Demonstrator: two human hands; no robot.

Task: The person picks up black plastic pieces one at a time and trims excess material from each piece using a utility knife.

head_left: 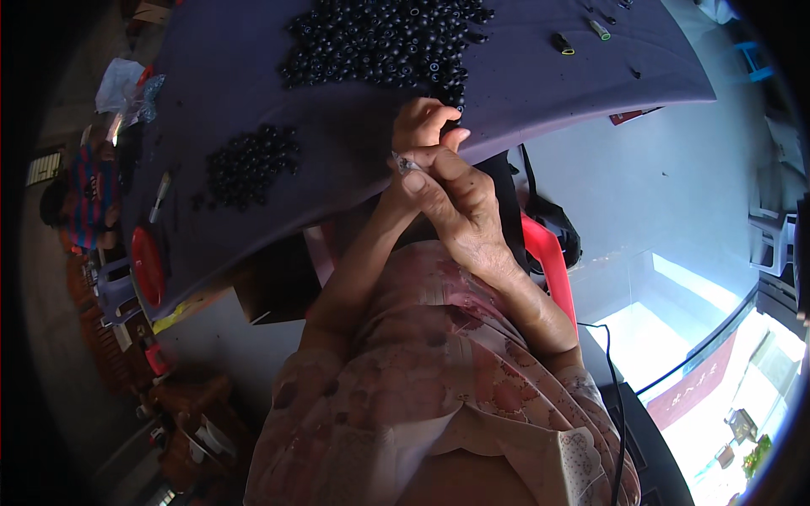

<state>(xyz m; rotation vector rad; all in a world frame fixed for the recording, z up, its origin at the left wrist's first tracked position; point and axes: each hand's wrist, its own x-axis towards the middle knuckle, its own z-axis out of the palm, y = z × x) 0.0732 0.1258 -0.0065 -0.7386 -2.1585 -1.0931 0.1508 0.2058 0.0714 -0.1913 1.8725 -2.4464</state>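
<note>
My left hand [419, 125] is raised at the table's near edge, just below a large heap of small black beads [380, 42]. Its fingers are half curled, with a gap between the tips and nothing visible in them. Crossing in front of its wrist is my right hand [472, 211], closed, with thumb and forefinger pinched together. A small silvery, dark-patterned scrap [407, 164] shows between those two fingertips, against the left wrist; its kind is unclear. A smaller pile of black beads [253, 164] lies to the left on the dark purple tablecloth [228, 76].
Two short tubular pieces, one dark with a yellow rim [563, 44] and one pale green [600, 30], lie at the far right. A pen-like object [159, 196] and a red round dish [147, 266] are at the left. A red plastic chair [544, 257] stands by my right arm.
</note>
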